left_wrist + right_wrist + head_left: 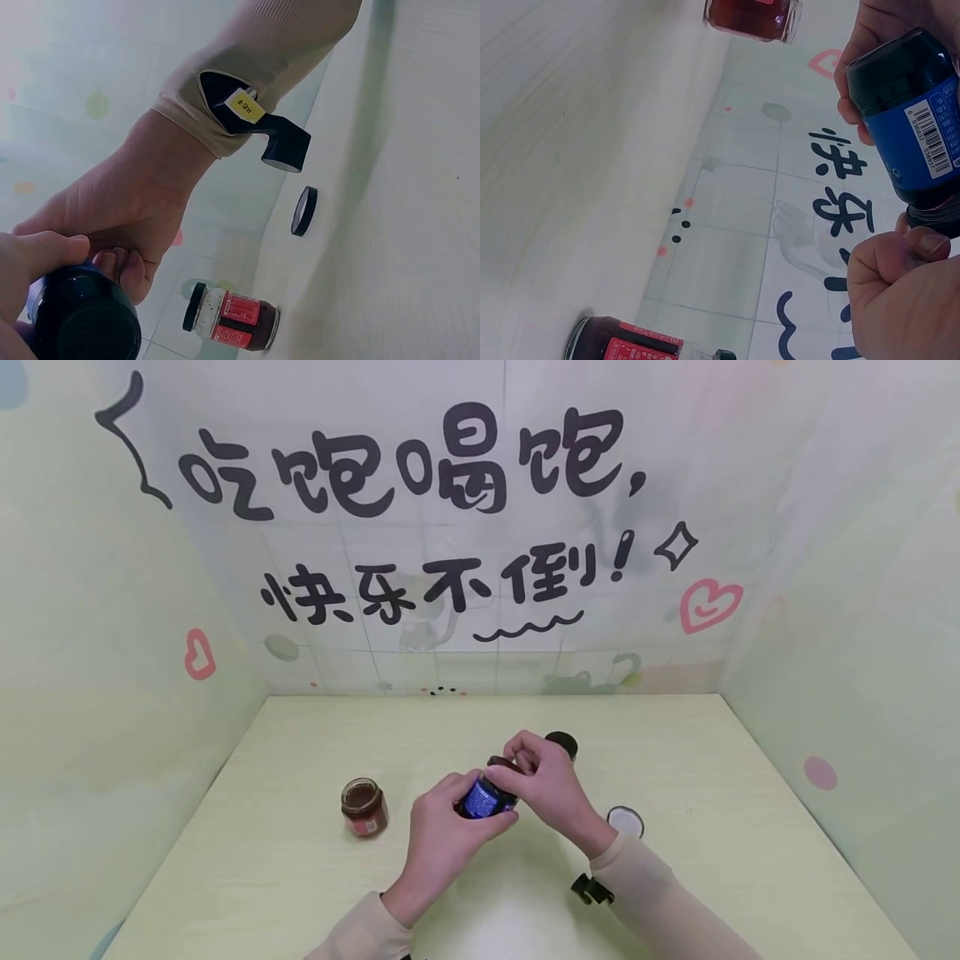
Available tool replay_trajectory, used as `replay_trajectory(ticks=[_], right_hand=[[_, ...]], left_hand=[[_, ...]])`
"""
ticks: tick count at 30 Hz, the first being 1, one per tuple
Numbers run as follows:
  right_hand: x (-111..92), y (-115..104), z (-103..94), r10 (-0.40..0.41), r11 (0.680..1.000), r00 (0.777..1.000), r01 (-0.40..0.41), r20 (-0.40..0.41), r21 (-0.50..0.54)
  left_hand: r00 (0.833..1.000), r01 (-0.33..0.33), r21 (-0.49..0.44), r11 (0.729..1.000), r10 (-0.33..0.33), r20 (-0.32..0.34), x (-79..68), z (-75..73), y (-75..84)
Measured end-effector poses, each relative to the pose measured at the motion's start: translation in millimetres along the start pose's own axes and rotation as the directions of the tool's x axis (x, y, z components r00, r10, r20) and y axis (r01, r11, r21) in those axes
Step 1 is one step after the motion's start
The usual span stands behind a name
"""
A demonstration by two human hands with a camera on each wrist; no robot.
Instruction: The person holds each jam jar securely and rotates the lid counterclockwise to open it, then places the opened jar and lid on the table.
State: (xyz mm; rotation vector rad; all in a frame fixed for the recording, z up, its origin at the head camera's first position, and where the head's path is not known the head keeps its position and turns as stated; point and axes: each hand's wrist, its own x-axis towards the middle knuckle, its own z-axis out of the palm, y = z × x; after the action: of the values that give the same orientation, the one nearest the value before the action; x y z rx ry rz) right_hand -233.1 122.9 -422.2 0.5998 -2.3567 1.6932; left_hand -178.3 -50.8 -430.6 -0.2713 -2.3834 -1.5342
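A dark jar with a blue label [483, 800] is held up above the table, tilted, its lidded end toward my right hand. My left hand [442, 828] grips its body. With thumb and fingers my right hand [551, 785] pinches the dark lid [506, 765] at the jar's neck; whether the lid is loose cannot be seen. The right wrist view shows a barcode on the jar's blue label [904, 161]. In the left wrist view its dark base [90, 322] faces the camera.
On the pale table [285, 877], an open jar of reddish-brown contents [365, 814] stands at left. Behind my right hand is a red-labelled jar [240, 321] with a black lid [562, 743]. A loose lid [626, 821] lies at right, white inside up. Printed walls enclose the table.
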Motion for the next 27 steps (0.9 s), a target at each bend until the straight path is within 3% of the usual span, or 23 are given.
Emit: replay_trajectory(ticks=[13,27], right_hand=[[-1.4,1.8,-1.5,-0.014,1.0,1.0,0.014,0.002,0.013],[-4.1,3.9,-4.7,-0.047,0.998,0.999,0.046,-0.009,-0.051]], left_hand=[[1.0,0.002,0.019,1.0,-0.002,0.002,-0.5,-0.4,2.8],[1.0,0.01,0.041,0.999,-0.01,-0.013,-1.5,5.5,2.2]])
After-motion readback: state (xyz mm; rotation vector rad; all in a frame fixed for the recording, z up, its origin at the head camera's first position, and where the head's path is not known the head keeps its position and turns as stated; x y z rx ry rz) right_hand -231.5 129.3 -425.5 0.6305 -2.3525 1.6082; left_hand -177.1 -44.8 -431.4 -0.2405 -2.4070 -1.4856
